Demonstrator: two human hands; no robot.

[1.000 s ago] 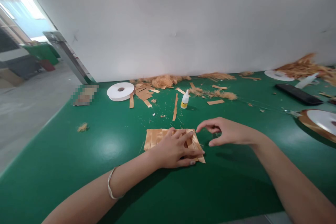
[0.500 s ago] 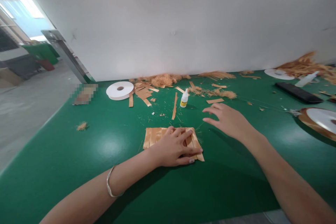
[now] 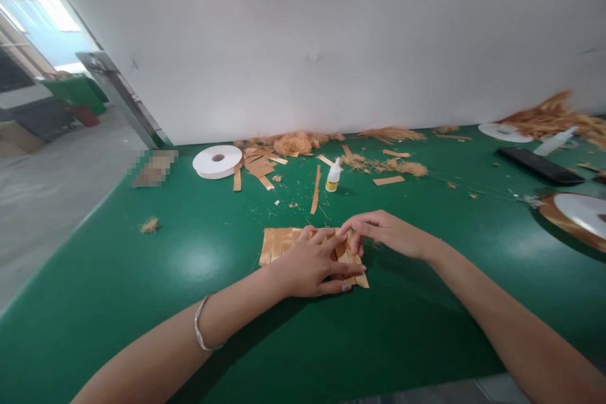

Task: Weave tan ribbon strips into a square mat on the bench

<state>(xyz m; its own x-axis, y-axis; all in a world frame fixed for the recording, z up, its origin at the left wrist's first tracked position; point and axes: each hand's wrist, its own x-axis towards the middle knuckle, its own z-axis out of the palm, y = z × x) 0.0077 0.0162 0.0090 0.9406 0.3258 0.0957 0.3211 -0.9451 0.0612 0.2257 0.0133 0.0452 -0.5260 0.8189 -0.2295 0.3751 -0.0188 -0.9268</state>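
Note:
A row of tan ribbon strips point(image 3: 279, 243) lies side by side on the green table point(image 3: 189, 303). My left hand point(image 3: 312, 265) rests flat over the strips, fingers spread. At the right part of the strips, my right hand point(image 3: 379, 232) reaches in from the right, its fingertips close to the left index finger. The right fingers are bent and partly overlap, and what lies between them is too small to make out. Beyond the hands stands a small white glue bottle point(image 3: 332, 177) with a yellow label, upright. A single narrow strip point(image 3: 315, 189) lies left of it.
A white spool point(image 3: 216, 162) and loose tan strips point(image 3: 259, 166) sit at the back left. Frayed fibre point(image 3: 298, 142) lines the white back panel point(image 3: 303, 57). To the right are a black phone-like object point(image 3: 540, 165), a white tube and a ribbon spool point(image 3: 582, 214).
My right hand has moved left and slightly down, from over the table to the top right of the strips, with its fingers bending. My left hand has stayed in place.

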